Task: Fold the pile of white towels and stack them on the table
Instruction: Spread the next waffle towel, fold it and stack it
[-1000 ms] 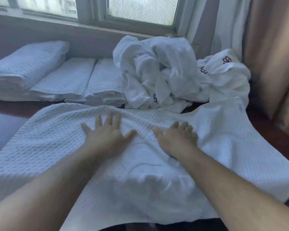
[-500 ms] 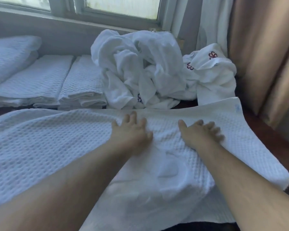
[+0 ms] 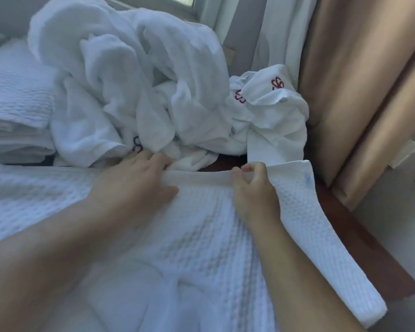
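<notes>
A white waffle-weave towel (image 3: 201, 248) lies spread across the dark wooden table (image 3: 359, 248) in front of me. My left hand (image 3: 134, 185) grips its far edge with the fingers curled over the hem. My right hand (image 3: 254, 190) pinches the same far edge close to the right corner, which is lifted a little. Behind the edge sits a crumpled pile of white towels (image 3: 130, 87), some with red embroidered marks. Folded waffle towels (image 3: 15, 99) are stacked at the far left.
A tan curtain (image 3: 359, 87) hangs at the right, close to the table's corner, with a white sheer curtain and a window frame behind the pile. The table's right edge drops to a grey floor (image 3: 398, 236).
Both hands slid forward from lying flat on the towel's middle to its far edge and now take hold of it. The view swung right and closer to the pile.
</notes>
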{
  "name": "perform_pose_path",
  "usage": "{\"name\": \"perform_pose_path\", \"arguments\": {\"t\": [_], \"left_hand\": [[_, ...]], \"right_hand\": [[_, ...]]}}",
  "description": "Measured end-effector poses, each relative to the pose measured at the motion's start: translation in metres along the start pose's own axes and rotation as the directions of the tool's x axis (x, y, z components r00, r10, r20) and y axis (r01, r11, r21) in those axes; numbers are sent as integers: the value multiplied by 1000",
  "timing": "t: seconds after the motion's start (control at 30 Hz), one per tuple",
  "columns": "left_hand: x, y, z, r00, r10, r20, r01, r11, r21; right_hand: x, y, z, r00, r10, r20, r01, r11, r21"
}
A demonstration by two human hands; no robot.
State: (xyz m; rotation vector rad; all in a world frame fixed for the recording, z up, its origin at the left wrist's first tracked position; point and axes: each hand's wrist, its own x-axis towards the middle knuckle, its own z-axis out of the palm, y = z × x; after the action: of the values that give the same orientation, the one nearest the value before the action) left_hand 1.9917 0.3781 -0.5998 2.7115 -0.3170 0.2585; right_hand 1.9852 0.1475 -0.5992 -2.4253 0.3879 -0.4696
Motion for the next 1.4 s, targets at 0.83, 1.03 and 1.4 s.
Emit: {"name": "perform_pose_path", "arguments": {"t": [0.83,1.03,1.4], "left_hand": [[-53,43,9,962,241,-130,-220,962,162],[-44,42,-8,807,541,-238,-434,815,383],[-93,78,8,959,74,-272,-40,991,129]], "right_hand": [[2,29,-39,951,13,309,-147,899,412],[-32,34,-41,864,-163,-477,289,936,203],[-7,35,-65,954,130,272,-236,882,408]]}}
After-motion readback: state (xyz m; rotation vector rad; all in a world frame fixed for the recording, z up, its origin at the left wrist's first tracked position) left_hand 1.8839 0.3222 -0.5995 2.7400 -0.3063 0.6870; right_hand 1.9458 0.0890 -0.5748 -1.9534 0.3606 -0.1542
